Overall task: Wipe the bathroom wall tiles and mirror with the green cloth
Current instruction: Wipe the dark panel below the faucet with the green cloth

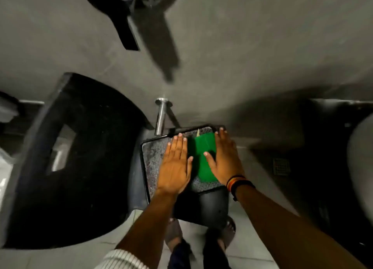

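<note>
The green cloth (202,157) lies flat on the speckled top of a dark stool (152,157) below me. My left hand (175,163) rests flat on the stool top just left of the cloth, fingers together and pointing at the wall. My right hand (224,157) lies flat on the cloth's right side, its thumb pressed on the green fabric; a striped wristband sits on that wrist. Neither hand grips anything. The grey wall tiles (242,46) fill the upper view. No mirror is visible.
A black counter (80,157) with a rectangular cut-out stands at the left. A chrome pipe (160,117) juts from the wall above the stool. A dark fixture (129,22) hangs on the wall at the top. A floor drain (281,166) lies at the right. My sandalled feet (199,236) stand below.
</note>
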`<state>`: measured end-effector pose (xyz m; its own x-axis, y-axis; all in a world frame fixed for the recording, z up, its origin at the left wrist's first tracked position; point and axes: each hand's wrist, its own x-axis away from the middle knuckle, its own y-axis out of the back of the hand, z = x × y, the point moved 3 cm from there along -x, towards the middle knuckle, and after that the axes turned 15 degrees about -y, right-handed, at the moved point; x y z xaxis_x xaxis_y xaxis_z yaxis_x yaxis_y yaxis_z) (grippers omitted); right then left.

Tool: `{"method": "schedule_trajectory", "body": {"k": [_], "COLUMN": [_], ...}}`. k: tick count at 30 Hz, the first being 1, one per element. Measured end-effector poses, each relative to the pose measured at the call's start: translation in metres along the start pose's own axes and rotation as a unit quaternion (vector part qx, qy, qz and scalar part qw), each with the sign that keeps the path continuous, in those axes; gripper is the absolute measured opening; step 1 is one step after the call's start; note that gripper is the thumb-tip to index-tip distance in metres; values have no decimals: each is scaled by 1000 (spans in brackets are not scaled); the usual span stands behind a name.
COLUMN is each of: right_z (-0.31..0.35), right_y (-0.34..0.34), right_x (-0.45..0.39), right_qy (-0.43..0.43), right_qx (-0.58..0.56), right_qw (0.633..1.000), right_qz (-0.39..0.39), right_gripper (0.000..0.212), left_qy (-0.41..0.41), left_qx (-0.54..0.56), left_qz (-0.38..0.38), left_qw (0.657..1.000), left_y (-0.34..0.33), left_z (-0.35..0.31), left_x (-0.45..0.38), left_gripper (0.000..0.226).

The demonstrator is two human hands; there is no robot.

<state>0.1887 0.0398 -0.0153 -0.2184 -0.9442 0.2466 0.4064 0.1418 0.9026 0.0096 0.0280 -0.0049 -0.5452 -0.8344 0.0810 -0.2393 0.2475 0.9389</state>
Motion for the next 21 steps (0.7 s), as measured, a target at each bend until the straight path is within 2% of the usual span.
{"method": "schedule_trajectory", "body": {"k": [4, 9, 11, 15, 18, 21], "right_z": [-21, -34, -35, -31, -28, -23], "right_y": [-74, -129, -143, -150, -136, -103], "right_x": [-13, -39, -44, -47, -56, -58], "right_qy": [-12, -12, -27, -39, -50, -90], "right_qx": [48, 93, 108, 100, 34, -82], "right_qw": [997, 994, 993, 994, 997, 992], "right_qz": [62, 58, 46, 15, 39, 44], "right_gripper": [87, 104, 98, 66, 65, 54], "left_qy": [52, 58, 67, 70, 60, 30], "left_qx": [4, 20, 20, 21, 27, 21], "left_qz": [21, -3, -6, -16, -19, -20], "left_qw": [998, 998, 998, 997, 998, 999], "left_y": [-54, -88, -95, -101, -91, -71], "left_z": [24, 36, 39, 41, 36, 26], "left_x": [4, -1, -3, -4, -6, -11], "left_gripper": [66, 65, 65, 65, 64, 65]}}
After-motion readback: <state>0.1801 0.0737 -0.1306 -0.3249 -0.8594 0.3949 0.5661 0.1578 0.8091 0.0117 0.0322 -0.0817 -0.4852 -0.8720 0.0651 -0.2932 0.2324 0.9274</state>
